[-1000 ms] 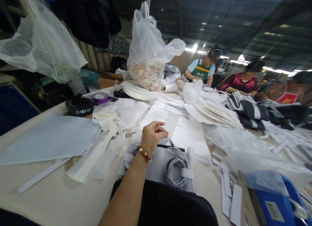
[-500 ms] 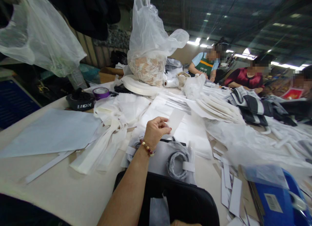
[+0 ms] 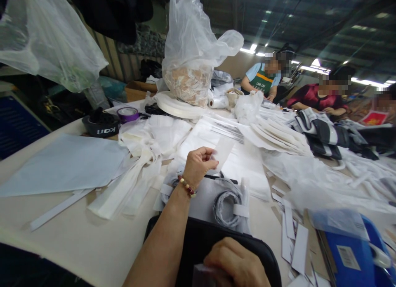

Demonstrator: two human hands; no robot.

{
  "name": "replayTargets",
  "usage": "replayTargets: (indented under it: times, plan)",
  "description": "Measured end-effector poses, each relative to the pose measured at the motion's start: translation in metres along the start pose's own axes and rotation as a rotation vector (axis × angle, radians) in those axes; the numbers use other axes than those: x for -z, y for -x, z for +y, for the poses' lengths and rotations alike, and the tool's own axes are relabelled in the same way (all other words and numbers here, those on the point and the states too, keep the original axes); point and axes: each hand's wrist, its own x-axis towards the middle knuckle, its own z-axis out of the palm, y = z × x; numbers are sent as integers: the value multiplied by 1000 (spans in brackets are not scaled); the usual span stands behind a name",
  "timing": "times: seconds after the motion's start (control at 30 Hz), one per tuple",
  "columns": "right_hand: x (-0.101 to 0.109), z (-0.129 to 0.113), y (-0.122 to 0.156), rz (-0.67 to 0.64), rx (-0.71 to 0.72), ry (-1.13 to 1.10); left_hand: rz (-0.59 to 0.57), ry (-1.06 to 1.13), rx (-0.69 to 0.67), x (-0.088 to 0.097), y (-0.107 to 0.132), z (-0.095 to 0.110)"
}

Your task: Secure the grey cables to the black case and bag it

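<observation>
My left hand, with a bead bracelet at the wrist, is held out over the table and pinches a thin white strip between thumb and fingers. My right hand is at the bottom edge, fingers curled over a greyish piece on a black case. Just beyond the case lies a clear bag holding coiled grey cable with white bands.
White fabric pieces, a large pale sheet and loose white strips cover the table. A plastic bag of scraps stands at the back, tape rolls at left, a blue box at right. Three people sit at the far right.
My right hand has come up into view at the bottom over the black case. My left hand keeps its pinch on the white strip, shifted slightly right.
</observation>
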Motion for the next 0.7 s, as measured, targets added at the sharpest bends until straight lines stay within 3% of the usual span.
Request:
replayTargets:
  times: [0.1,0.2,0.4,0.6,0.7]
  plan:
    - [-7,5,-7,148,91,211,-12,-38,-7,1,0,-1]
    - [-17,13,-11,279,113,229,-14,-99,-24,1,0,-1]
    - [-22,24,-11,246,49,171,-22,-340,-123,-4,8,12]
    - [-25,26,-6,282,37,146,-84,-712,-347,2,57,22]
    - [-26,25,-6,329,56,167,-225,-989,-635,16,88,6]
